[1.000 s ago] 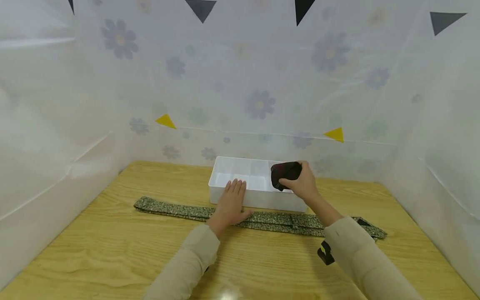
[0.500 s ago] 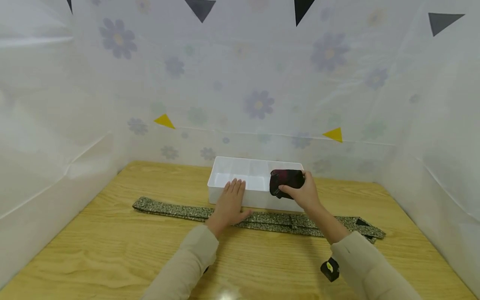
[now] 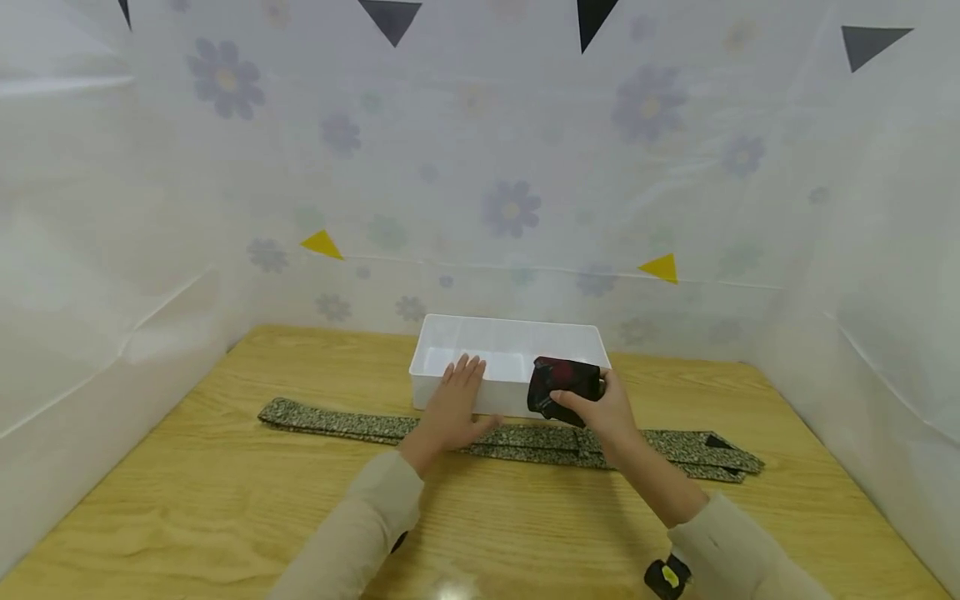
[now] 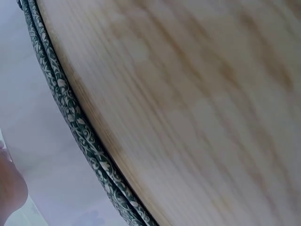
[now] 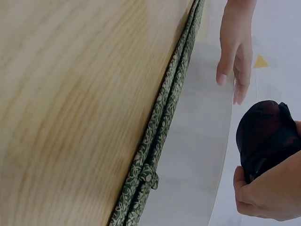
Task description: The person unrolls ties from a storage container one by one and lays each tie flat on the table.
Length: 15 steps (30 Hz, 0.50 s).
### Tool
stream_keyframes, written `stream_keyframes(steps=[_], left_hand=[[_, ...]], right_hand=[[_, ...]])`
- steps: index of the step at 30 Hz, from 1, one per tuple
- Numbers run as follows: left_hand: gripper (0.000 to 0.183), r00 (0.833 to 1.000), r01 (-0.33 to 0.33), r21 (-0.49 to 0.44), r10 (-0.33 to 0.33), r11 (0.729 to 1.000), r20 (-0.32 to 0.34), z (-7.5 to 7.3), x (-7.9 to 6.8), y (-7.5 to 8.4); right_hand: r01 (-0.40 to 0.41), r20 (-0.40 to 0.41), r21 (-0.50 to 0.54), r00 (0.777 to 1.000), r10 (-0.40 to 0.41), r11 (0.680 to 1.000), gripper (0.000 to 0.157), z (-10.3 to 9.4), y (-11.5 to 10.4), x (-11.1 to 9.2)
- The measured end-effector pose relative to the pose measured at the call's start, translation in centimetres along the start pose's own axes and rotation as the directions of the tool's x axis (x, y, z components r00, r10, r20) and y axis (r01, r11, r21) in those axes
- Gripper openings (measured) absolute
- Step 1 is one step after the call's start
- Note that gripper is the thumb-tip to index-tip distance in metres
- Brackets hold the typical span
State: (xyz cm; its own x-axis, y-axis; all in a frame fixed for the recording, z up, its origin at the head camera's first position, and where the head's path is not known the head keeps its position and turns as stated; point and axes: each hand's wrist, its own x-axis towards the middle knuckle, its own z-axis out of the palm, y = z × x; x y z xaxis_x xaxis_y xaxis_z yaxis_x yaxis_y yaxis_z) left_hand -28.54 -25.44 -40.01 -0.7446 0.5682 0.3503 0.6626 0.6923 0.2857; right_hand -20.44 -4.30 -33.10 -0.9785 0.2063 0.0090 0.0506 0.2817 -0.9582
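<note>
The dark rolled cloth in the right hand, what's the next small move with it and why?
Probably lower the dark rolled cloth into the right end of the white box. The right hand grips it at the box's near wall, not yet let go, while the left hand rests flat against the box, steadying it.

Lighting bright, even, diffuse; shadows faint. Small glare patch on bench (image 3: 450, 590) near edge. Wrist views soft, slightly blurred; head view bends at edges.

Right hand (image 3: 600, 408), gripping dark rolled cloth (image 3: 564, 387), now drawn back and down from over white box (image 3: 450, 337) to its near right wall.
</note>
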Motion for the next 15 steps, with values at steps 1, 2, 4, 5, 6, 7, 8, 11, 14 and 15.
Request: stream_keyframes(steps=[1,2,4,5,6,7,8,11,14,15], left_hand=[[0.081,1.0,-0.002,-0.023,0.002,1.0,-0.003,-0.1,-0.1,-0.1],[0.08,1.0,-0.002,-0.047,0.002,0.999,-0.007,-0.2,-0.1,-0.1],[0.077,1.0,0.001,-0.077,-0.003,0.997,-0.016,-0.5,-0.4,0.0],[0.076,1.0,-0.002,-0.095,-0.001,0.995,-0.028,-0.6,-0.5,0.1],[0.075,0.999,-0.009,-0.118,0.004,0.993,-0.043,-0.7,-0.7,0.3],[0.074,0.998,-0.014,-0.132,0.006,0.991,-0.055,-0.8,-0.8,0.5],[0.074,0.998,-0.018,-0.146,0.008,0.989,-0.07,-0.9,-1.0,0.8],[0.076,0.995,-0.027,-0.187,0.009,0.982,-0.096,-1.0,-1.5,1.7],[0.079,0.995,-0.006,-0.256,-0.019,0.967,-0.095,-1.0,-2.0,2.8],[0.079,0.996,0.001,-0.29,-0.028,0.957,-0.09,-1.0,-2.2,3.1]], right_hand=[[-0.006,-0.001,0.0,1.0,0.006,1.0,0.063,0.1,0.1,-0.2],[-0.015,-0.001,0.002,1.0,0.015,1.0,0.063,0.2,0.1,-0.3],[-0.035,-0.004,0.004,0.999,0.035,0.999,0.063,0.3,0.2,-0.6],[-0.043,-0.005,0.008,0.999,0.043,0.999,0.064,0.4,0.3,-0.8],[-0.05,-0.004,0.015,0.999,0.05,0.999,0.064,0.4,0.3,-0.9],[-0.054,-0.004,0.019,0.999,0.054,0.998,0.064,0.5,0.3,-1.0],[-0.058,-0.003,0.022,0.998,0.058,0.998,0.064,0.5,0.4,-1.2],[-0.068,-0.002,0.04,0.998,0.068,0.997,0.063,0.7,0.5,-1.5],[-0.081,0.001,0.063,0.997,0.081,0.995,0.06,0.9,0.6,-1.9],[-0.084,0.001,0.077,0.996,0.084,0.993,0.058,1.0,0.7,-2.1]])
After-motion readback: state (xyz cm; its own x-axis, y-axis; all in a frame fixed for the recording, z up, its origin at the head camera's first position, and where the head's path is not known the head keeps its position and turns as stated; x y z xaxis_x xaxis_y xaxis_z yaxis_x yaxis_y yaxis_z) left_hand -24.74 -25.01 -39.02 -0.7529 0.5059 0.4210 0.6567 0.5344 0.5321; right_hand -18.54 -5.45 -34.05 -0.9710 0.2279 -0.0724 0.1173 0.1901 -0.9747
